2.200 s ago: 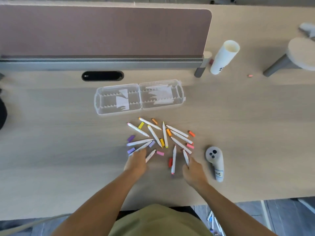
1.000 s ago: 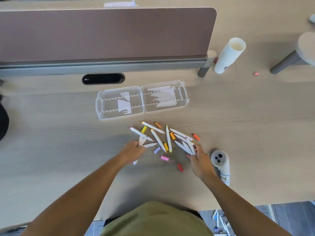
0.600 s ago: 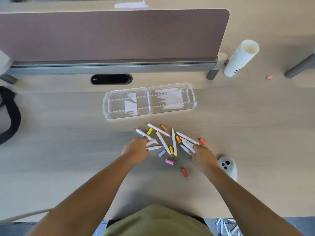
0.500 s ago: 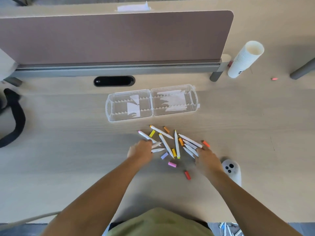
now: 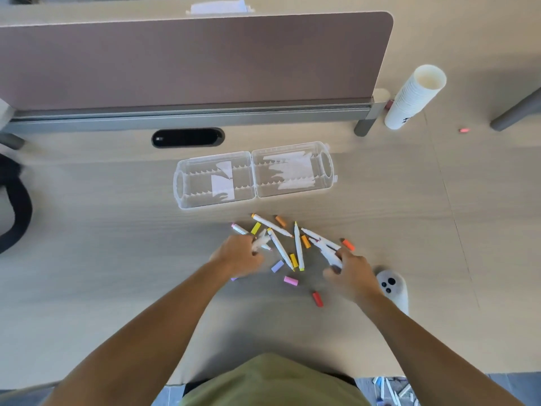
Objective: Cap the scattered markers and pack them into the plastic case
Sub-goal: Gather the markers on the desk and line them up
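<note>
My L hand and R hand close in on the markers on the table, each curled round a few barrels; the spread of 2 s ago is now a tight heap. The caps lie loose, none fitted. The case sits open just beyond the heap, no markers in it. Gathering looks done, I'd say; capping comes next, w/ nothing packed yet.

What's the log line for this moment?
phase: gathering | left hand: grips markers | right hand: grips markers | plastic case: open, no markers inside | caps: off, loose
</note>
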A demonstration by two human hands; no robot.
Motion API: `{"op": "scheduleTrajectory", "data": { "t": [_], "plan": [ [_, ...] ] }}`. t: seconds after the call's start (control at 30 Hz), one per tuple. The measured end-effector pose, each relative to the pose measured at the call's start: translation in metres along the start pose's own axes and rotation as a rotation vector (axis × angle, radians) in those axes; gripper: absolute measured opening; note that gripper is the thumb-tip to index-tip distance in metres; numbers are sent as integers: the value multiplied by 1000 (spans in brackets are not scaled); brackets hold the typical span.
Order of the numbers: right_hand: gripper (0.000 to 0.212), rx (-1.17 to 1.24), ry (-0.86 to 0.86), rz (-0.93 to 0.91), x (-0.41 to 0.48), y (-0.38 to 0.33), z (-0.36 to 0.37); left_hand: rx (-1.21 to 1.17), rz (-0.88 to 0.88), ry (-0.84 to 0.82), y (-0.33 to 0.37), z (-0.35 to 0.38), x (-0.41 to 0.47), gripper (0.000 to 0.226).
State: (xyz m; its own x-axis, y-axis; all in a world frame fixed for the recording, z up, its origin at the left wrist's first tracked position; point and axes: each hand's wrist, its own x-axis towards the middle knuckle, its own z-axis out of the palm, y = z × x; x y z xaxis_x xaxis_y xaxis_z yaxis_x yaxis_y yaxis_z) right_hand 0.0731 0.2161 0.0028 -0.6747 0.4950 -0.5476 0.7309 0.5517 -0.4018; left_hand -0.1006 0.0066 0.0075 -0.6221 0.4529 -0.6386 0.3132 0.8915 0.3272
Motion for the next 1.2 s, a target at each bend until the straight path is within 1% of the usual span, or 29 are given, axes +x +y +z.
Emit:
{"op": "scheduleTrajectory", "data": {
  "t": [0.07, 0.13, 0.23, 0.3, 0.33, 0.43, 0.57, 0.77, 0.87, 1.0, 1.13, 1.2],
  "plan": [
    [24, 140, 6, 8, 1, 3, -9, -85, -28, 16, -1, -14, 2, 15],
    [26, 196, 27, 2, 5, 6, -18, -108, -22, 44, -4, -28, 5, 10],
    [18, 258, 25, 48, 13, 10, -25, -30, 26, 48, -9, -41, 9, 21],
    [22, 369, -15, 107, 18, 10, -27, 38, 44, 43, -11, -43, 15, 29],
    [25, 377, -29, 113, 19, 9, -28, 74, 51, 44, -12, -43, 18, 32],
    [30, 316, -35, 99, 23, 4, -33, 156, 60, 23, -15, -38, 24, 32],
    [10, 28, 34, 80, 30, 0, -36, 262, 87, -17, -12, -32, 24, 39],
    [15, -328, -9, -14, 34, -5, -23, 539, 195, 9, -2, -22, 28, 35],
    [16, -402, -11, -26, 35, -9, -14, 589, 240, 14, 2, -16, 33, 33],
    [18, -443, -14, 4, 35, -12, -5, 592, 222, 12, 3, -9, 38, 34],
    [26, -453, -43, -2, 32, -15, -4, 606, 217, 18, 1, -5, 40, 30],
    [27, -424, -66, -10, 31, -17, -6, 589, 197, 8, 0, -6, 39, 25]
  ]
}}
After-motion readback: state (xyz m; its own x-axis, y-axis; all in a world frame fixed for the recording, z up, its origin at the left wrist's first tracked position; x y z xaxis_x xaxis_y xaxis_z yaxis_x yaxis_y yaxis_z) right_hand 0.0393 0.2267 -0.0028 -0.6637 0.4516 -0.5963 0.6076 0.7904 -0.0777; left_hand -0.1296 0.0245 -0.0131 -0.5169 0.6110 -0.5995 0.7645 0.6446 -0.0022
